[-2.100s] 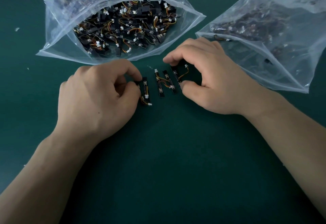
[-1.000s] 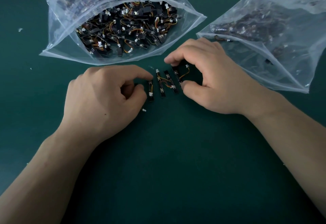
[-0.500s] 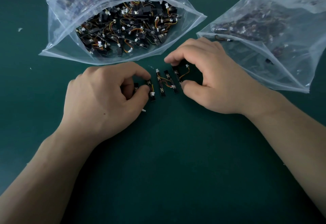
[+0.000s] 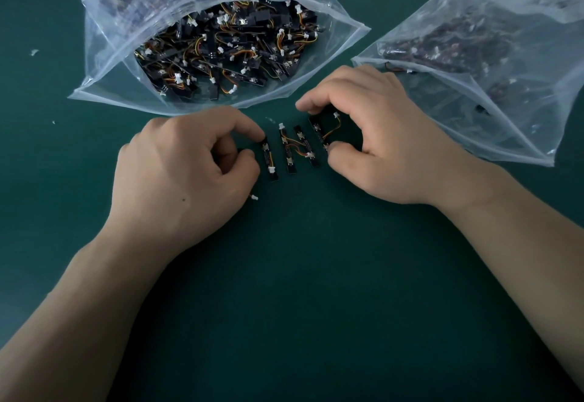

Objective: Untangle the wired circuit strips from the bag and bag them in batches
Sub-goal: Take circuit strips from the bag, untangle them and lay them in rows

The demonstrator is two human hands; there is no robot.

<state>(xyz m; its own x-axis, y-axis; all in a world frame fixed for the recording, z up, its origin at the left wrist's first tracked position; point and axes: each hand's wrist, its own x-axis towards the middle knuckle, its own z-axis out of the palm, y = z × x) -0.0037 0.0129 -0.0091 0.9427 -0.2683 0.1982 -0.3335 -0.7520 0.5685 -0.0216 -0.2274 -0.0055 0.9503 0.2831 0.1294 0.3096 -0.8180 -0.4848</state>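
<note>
Left hand (image 4: 183, 174) fingers pinching leftmost strip (image 4: 269, 159), right hand (image 4: 379, 145) pinching rightmost strip (image 4: 317, 131)

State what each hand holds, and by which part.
Right hand pinches the rightmost strip by its two ends. Left hand touches the leftmost strip at its far end; a grip cannot be told.

Dim, even light from the far side leaves the green tabletop (image 4: 300, 322) darkest on the near side. Pale glare hazes the right bag (image 4: 505, 53); edges bow slightly

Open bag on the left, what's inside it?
A tangled heap of black circuit strips with orange wires and white plugs. Whatever lies beneath the heap or behind the bag's cloudy plastic is hidden.
</note>
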